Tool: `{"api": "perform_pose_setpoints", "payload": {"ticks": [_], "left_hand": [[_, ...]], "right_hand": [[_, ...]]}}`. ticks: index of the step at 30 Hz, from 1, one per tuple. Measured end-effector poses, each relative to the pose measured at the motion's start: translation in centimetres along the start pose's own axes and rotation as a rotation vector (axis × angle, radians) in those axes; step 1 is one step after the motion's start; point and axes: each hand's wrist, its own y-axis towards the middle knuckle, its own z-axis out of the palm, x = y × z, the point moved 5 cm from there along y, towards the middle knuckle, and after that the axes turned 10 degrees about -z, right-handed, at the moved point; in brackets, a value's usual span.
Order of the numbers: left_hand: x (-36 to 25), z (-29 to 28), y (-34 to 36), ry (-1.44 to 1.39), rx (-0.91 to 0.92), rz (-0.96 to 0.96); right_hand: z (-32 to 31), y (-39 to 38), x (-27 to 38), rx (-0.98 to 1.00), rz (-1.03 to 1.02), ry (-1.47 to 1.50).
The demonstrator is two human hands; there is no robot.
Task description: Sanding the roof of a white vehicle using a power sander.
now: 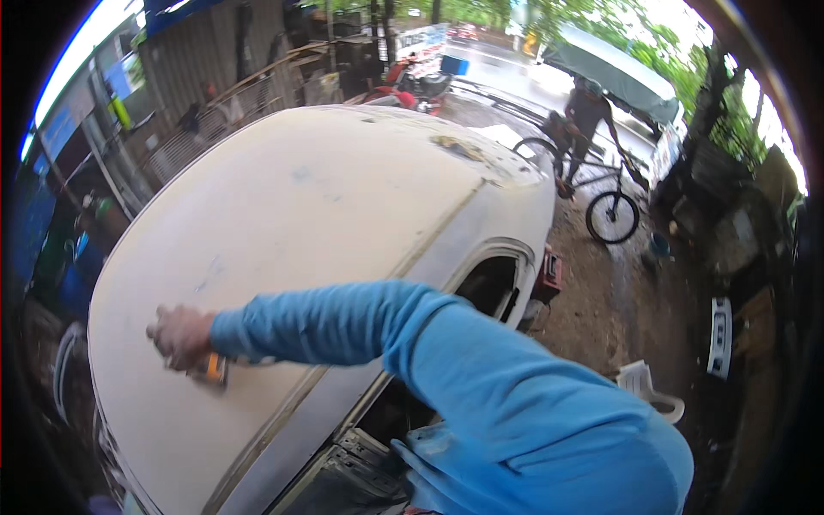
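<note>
Orange-edged block (pixel 215 370), small and blurred, sits at the lower left of the frame, down on the pale roof (pixel 283 223) of a car and partly hidden by the right hand (pixel 182 337). That hand has its back turned up and its fingers bent, and its grip looks closed over the block; the blur makes it hard for me to say just how tight. The left hand is out of view, so I can't tell how its grip stands.

A blue sleeve (pixel 326 322) runs from the lower right across the roof to the wrist. The roof's cream surface shows a few grey-blue smudges and a darker patch near its far end, top centre. Just right of centre there's a dark window opening (pixel 487 279) in the car's side.

Over in the upper right, another person (pixel 586 116) stands at a bicycle (pixel 612 217). A red motorcycle (pixel 412 86) is parked at top centre, and a white plastic chair (pixel 650 390) shows at lower right.
</note>
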Motion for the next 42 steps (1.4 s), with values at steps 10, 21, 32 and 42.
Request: {"api": "perform_pose_setpoints", "payload": {"ticks": [10,21,32,42], "left_hand": [[-23.4,7.0,10.1,-1.0,0.81,-0.315],[-42.5,6.9,7.3,-0.319,0.946,0.421],[-69.8,7.4,-4.0,-0.097,0.812,0.809],[-64.4,10.4,0.6,-0.186,0.746,0.73]], "right_hand": [[2.3,-5.1,5.5,-0.151,0.126,0.593],[-8.0,-32.2,-6.9,-0.696,0.168,0.238],[-18.2,-53.3,-17.0,-0.857,0.523,-0.419],[-20.6,-56.5,-18.5,-0.773,0.345,-0.37]]}}
